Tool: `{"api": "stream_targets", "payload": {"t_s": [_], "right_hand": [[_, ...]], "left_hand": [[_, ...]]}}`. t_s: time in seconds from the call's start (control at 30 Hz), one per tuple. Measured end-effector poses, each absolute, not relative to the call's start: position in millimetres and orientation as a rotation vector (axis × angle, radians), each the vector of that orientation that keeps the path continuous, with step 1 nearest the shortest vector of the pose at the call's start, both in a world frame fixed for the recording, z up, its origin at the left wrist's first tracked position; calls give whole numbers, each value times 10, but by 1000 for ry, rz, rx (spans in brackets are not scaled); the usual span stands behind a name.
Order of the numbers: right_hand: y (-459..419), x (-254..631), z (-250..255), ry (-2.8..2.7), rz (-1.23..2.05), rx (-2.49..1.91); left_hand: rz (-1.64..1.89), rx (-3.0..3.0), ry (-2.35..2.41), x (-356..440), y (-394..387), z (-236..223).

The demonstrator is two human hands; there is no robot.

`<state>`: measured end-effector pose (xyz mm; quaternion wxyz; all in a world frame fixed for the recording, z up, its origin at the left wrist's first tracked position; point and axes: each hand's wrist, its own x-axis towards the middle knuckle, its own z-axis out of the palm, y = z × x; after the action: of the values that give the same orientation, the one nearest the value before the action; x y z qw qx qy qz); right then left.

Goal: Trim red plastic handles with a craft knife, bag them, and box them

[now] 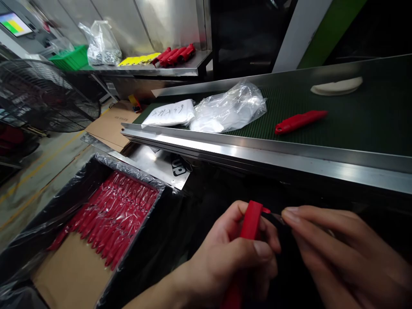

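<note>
My left hand (225, 253) is closed round a long red plastic part (251, 219), held upright and tilted, its lower end in shadow. Between the thumb and fingers of my right hand (344, 249) is a thin dark tool, apparently a small blade (277, 217), its tip close to the part's upper edge. A small red bit (266, 210) shows at that spot; whether it is loose or attached I cannot tell. Beyond my hands, a similar red part (301, 122) lies on the green conveyor belt (360, 133), with an off-white curved piece (337, 86) behind it.
Clear plastic bags (231, 107) and a white packet (169, 113) lie on the belt behind its metal rail (257, 153). At lower left, a plastic-lined box (74, 266) holds rows of wrapped red parts (119, 210). A fan (48, 96) stands far left, near a shelf (180, 71).
</note>
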<state>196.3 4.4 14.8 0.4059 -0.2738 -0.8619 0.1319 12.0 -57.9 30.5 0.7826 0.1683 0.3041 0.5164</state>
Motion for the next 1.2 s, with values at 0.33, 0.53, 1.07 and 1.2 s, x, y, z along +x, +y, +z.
{"api": "stream_targets", "payload": {"t_s": [0.33,0.53,1.07,1.2], "right_hand": [[21,1943,152,-2186,338,-635],[10,1994,156,-2201,263,-594],[4,2027,118,-2147,246,-620],[31,2005,117,-2153,259,-590]], "left_hand": [[1182,275,473,174,-595,302],[1167,263,445,188,-593,298],[1168,298,441,238,-584,276],[1196,305,455,240,-585,291]]}}
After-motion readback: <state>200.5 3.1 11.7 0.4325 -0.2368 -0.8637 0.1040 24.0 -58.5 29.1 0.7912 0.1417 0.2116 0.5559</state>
